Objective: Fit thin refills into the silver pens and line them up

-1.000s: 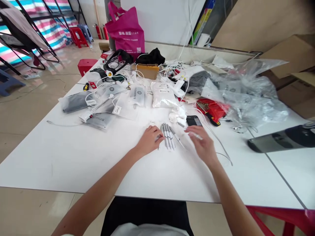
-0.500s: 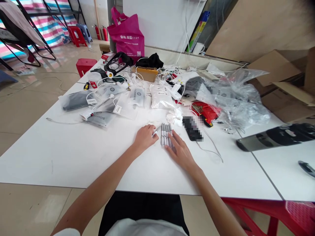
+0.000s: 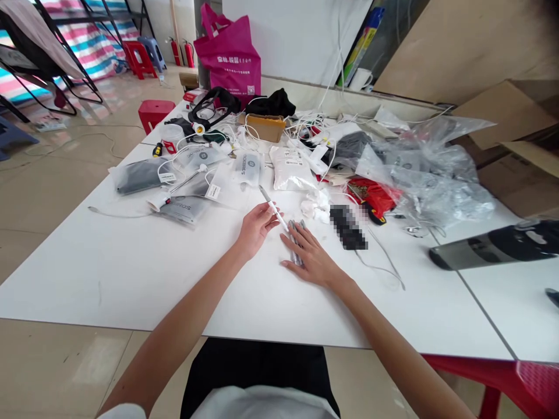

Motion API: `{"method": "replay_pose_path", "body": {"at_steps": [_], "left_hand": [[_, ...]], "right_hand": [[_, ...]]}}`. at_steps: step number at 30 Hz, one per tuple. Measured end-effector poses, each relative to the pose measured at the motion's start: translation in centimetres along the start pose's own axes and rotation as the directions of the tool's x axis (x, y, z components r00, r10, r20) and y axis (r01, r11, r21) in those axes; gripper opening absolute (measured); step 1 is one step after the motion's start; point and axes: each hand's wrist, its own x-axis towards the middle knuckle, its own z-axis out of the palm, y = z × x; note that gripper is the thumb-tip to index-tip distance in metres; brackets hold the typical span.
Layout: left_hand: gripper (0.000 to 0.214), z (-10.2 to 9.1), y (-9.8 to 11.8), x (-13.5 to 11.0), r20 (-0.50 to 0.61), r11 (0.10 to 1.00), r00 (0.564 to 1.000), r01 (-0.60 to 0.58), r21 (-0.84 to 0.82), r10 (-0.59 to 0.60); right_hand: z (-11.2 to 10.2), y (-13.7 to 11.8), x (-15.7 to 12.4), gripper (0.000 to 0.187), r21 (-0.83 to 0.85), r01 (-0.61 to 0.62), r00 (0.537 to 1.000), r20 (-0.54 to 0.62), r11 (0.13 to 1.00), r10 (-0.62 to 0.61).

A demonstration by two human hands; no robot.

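Note:
My left hand (image 3: 254, 231) is closed on a slim white pen with a grey end (image 3: 271, 203), raised and slanting away to the upper left. The pen's lower end comes close to the fingertips of my right hand (image 3: 313, 259). That hand lies with fingers stretched over a row of similar grey and white pens (image 3: 294, 255) on the white table (image 3: 183, 285). My fingers hide most of the row. Crumpled white tissue (image 3: 315, 206) sits just beyond it, and a blurred-out black phone-like object (image 3: 348, 227) lies to the right.
Grey pouches in clear plastic (image 3: 181, 209), a white packet (image 3: 292, 169), tangled white cables and a red bag (image 3: 375, 195) cover the far part. Clear plastic bags (image 3: 454, 180) pile up at right. A dark bottle (image 3: 493, 247) lies on its side near a table seam.
My left hand has lifted a pen off the table beside the row and tilted it. My right hand has moved further over the remaining pens. The view has shifted slightly.

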Motion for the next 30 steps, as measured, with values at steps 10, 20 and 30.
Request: {"method": "replay_pose_path", "body": {"at_steps": [10,20,30], "left_hand": [[0.024,-0.3,-0.3,-0.3,0.052,0.992,0.992,0.118,-0.037,-0.116],[0.025,0.1,-0.8,-0.7,0.101,0.952,0.993,0.033,0.304,-0.066],[0.039,0.5,-0.6,-0.6,0.121,0.95,0.988,0.049,0.31,-0.091]], "right_hand": [[-0.5,-1.1,-0.2,0.084,0.154,-0.005,0.999,-0.04,0.988,0.011],[0.5,0.4,3.0,0.034,0.499,-0.208,0.923,-0.185,0.841,0.338],[-0.3,1.7,1.0,0.026,0.445,-0.225,0.874,-0.301,0.867,0.382]]}}
